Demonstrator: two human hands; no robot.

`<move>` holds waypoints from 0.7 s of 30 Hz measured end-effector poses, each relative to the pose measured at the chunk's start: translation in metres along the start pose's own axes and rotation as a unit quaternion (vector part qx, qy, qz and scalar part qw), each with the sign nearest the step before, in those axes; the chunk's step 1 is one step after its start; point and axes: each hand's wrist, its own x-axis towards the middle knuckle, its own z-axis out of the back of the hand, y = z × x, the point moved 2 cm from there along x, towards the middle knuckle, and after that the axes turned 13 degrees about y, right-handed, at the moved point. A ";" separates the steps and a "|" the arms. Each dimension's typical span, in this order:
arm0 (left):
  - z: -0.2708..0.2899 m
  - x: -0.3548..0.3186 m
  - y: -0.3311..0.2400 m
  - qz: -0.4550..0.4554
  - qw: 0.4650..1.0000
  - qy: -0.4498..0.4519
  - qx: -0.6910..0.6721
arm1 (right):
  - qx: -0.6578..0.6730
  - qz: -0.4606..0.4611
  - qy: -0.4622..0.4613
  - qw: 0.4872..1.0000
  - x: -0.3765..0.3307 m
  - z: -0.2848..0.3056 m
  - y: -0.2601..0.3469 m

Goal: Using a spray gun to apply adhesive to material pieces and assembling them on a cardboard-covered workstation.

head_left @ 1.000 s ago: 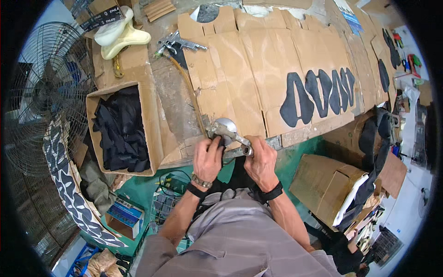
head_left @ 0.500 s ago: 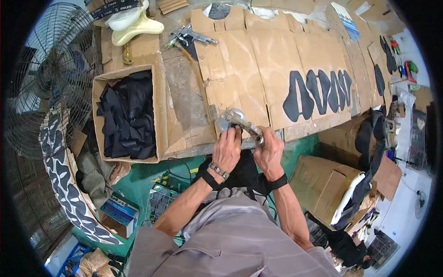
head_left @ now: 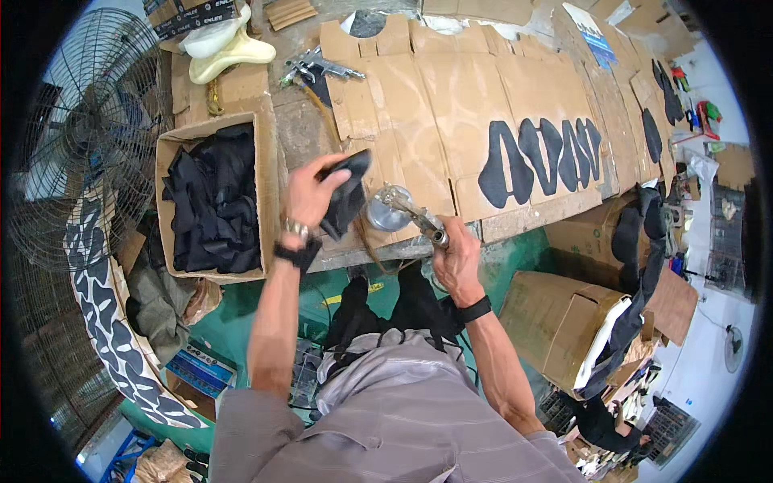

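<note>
My right hand (head_left: 459, 259) grips a metal spray gun (head_left: 420, 219) with a round cup, held over the table's near edge. To the left of the cup, my left hand (head_left: 309, 191) has its fingers closed round a black saddle-cover piece (head_left: 348, 200), which hangs tilted above the table edge. Flat on the brown cardboard (head_left: 403, 105) to the right lie several black cut-out covers (head_left: 506, 165), side by side. An open carton (head_left: 267, 193) full of black pieces (head_left: 216, 201) stands left of my left hand.
A second spray gun (head_left: 326, 66) with a hose lies at the back, near a pale saddle (head_left: 232, 56). A large fan (head_left: 93, 121) stands at the far left. Right of me are a cardboard box (head_left: 555, 322) and hanging black strips (head_left: 640, 241). Another person (head_left: 604, 423) is at lower right.
My left hand has moved left, away from the spray gun, and a black piece now shows in it. The right hand has lowered slightly to the left, still gripping the gun.
</note>
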 end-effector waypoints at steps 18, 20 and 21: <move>-0.134 0.109 -0.013 -0.172 0.699 0.668 0.186 | 0.020 -0.019 -0.002 1.000 -0.024 -0.008 -0.009; -0.125 0.107 -0.041 -0.222 0.693 0.645 0.233 | 0.017 -0.028 -0.007 0.999 -0.025 -0.003 -0.011; -0.115 0.106 -0.030 -0.240 0.718 0.623 0.196 | 0.026 -0.022 -0.013 0.999 -0.021 -0.005 -0.008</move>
